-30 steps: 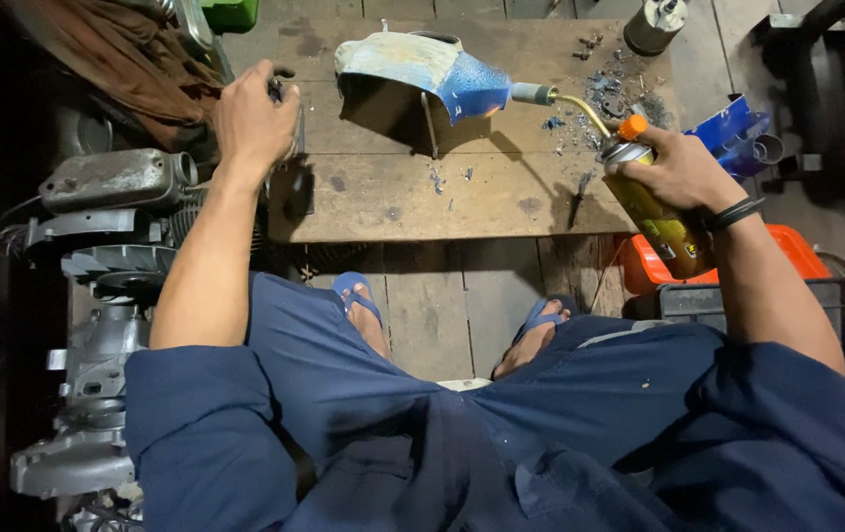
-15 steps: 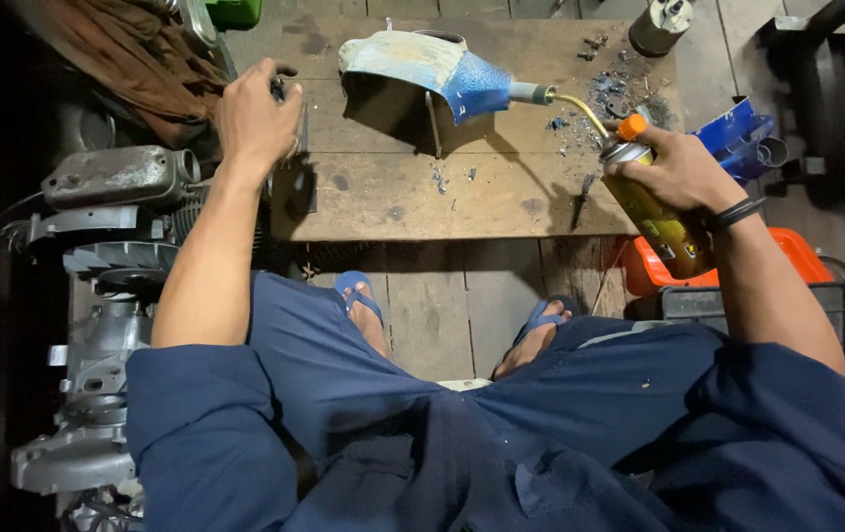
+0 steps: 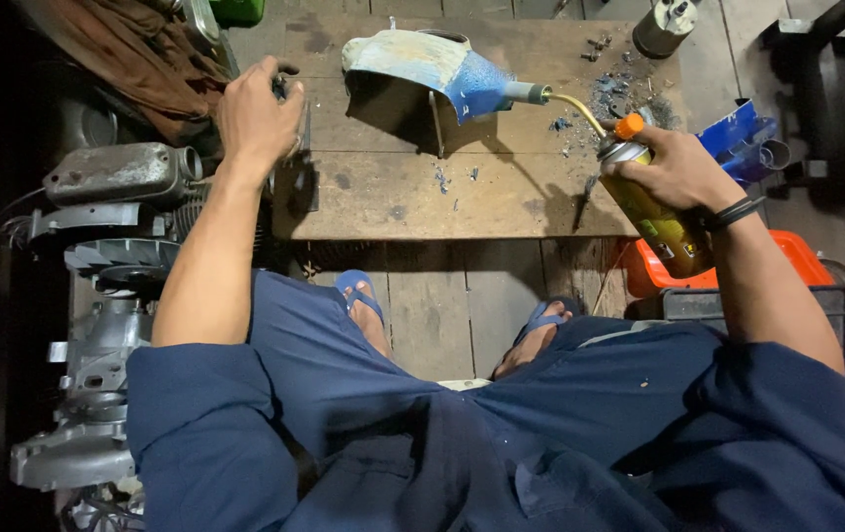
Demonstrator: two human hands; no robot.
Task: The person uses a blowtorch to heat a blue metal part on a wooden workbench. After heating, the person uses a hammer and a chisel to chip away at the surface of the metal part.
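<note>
My right hand [image 3: 676, 169] grips a yellow gas canister [image 3: 661, 223] with an orange cap; its curved brass torch nozzle [image 3: 568, 101] points at the blue end of a curved, pale blue painted metal part [image 3: 422, 64] lying on a low wooden board [image 3: 422, 192]. Blue paint flakes [image 3: 595, 103] lie scattered near the nozzle. My left hand [image 3: 258, 116] is closed around a small dark tool [image 3: 289, 84] at the board's left edge. I sit over the board in dark blue clothes and blue sandals.
Grey engine parts [image 3: 117, 177] and a brown cloth [image 3: 132, 54] lie at the left. A green object [image 3: 237, 10] and a dark cylinder [image 3: 664, 28] stand at the far side. Blue metal pieces [image 3: 743, 138] and an orange box [image 3: 787, 261] sit at the right.
</note>
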